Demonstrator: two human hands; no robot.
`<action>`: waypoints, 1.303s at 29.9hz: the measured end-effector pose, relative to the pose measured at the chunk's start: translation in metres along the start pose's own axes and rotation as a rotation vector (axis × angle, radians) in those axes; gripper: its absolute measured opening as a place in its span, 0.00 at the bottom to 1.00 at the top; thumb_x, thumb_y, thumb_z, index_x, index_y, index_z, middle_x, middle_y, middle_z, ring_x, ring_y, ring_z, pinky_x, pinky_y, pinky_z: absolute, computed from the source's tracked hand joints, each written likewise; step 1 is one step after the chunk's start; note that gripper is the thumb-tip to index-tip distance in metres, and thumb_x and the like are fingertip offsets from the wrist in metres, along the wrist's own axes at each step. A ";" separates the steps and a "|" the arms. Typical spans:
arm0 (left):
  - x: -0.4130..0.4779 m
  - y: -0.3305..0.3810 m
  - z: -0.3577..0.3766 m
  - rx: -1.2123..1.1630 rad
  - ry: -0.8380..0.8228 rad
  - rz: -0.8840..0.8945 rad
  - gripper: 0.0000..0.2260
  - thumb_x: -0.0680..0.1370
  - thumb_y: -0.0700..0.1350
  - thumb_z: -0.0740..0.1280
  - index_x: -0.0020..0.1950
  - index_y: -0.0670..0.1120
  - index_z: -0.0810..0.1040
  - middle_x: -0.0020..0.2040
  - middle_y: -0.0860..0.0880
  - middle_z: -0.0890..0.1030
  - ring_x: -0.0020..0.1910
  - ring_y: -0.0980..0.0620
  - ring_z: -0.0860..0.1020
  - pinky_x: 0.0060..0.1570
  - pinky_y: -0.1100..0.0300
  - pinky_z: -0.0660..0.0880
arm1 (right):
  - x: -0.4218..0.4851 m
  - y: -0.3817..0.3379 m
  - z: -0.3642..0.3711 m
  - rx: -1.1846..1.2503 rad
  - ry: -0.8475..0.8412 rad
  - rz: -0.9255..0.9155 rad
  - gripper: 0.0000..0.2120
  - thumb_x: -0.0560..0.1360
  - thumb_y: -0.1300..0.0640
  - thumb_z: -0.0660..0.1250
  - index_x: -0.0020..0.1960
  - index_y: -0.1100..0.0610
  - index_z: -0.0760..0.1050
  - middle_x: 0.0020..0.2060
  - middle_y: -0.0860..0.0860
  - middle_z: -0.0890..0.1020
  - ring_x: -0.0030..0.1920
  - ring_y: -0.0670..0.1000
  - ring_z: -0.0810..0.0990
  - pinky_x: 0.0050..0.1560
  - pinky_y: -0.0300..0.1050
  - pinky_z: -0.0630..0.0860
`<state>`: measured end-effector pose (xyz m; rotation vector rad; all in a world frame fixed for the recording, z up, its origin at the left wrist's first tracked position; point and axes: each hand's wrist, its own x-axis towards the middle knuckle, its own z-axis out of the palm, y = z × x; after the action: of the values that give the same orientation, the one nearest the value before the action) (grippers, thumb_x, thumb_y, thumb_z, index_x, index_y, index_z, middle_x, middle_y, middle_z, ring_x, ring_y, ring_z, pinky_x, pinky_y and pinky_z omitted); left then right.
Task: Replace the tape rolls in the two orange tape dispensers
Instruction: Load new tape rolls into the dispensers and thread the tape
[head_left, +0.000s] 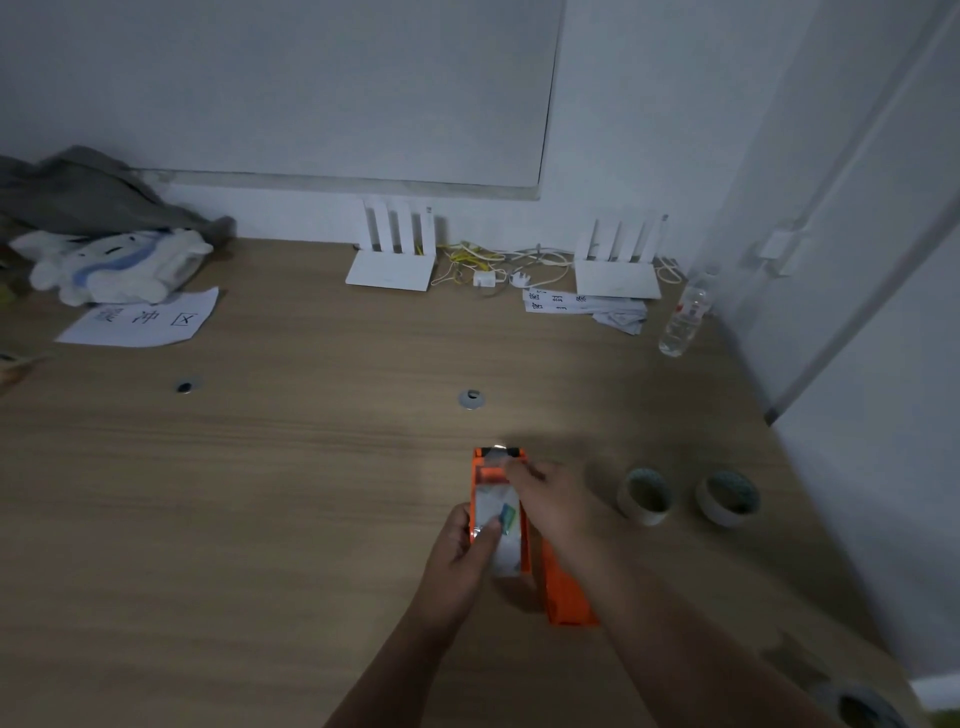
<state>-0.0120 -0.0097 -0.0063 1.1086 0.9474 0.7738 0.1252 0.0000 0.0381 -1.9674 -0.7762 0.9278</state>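
An orange tape dispenser (492, 470) with a clear tape roll inside it stands lifted over the wooden desk (260, 493), near its front middle. My left hand (470, 540) grips the dispenser's left side, thumb on the roll. My right hand (545, 499) rests over its right side, fingers near the front cutter end; its grip is blurred. A second orange dispenser (566, 592) lies on the desk under my right forearm, partly hidden. Two tape rolls (645, 496) (727, 498) stand to the right.
Two white routers (392, 260) (618, 265) with tangled cables (488, 265) sit along the back wall. A plastic bottle (684, 314) stands at the back right. Printed paper (140, 322), a soft toy (114, 265) and grey cloth lie back left. Another roll (862, 709) shows at bottom right.
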 end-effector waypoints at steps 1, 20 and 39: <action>-0.002 0.000 0.000 -0.005 -0.005 0.002 0.09 0.80 0.43 0.63 0.58 0.44 0.78 0.52 0.42 0.85 0.49 0.47 0.83 0.48 0.53 0.79 | 0.002 -0.003 0.001 0.032 -0.019 0.024 0.20 0.66 0.40 0.69 0.40 0.57 0.83 0.36 0.52 0.86 0.41 0.52 0.84 0.47 0.48 0.79; -0.018 0.002 0.009 0.037 0.032 0.075 0.08 0.75 0.38 0.71 0.53 0.43 0.78 0.42 0.46 0.84 0.40 0.52 0.83 0.38 0.61 0.78 | 0.024 -0.038 -0.013 0.121 0.058 -0.227 0.03 0.67 0.57 0.78 0.37 0.54 0.84 0.34 0.52 0.86 0.34 0.46 0.82 0.43 0.48 0.80; -0.025 0.005 0.017 0.131 0.124 0.101 0.16 0.67 0.38 0.77 0.52 0.46 0.79 0.45 0.45 0.85 0.41 0.48 0.85 0.39 0.54 0.83 | 0.036 -0.093 -0.050 0.068 0.167 -0.316 0.08 0.69 0.57 0.74 0.32 0.51 0.80 0.28 0.50 0.82 0.32 0.50 0.80 0.42 0.55 0.82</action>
<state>-0.0067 -0.0368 0.0073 1.2404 1.0649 0.8808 0.1692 0.0532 0.1264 -1.7717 -0.9126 0.5870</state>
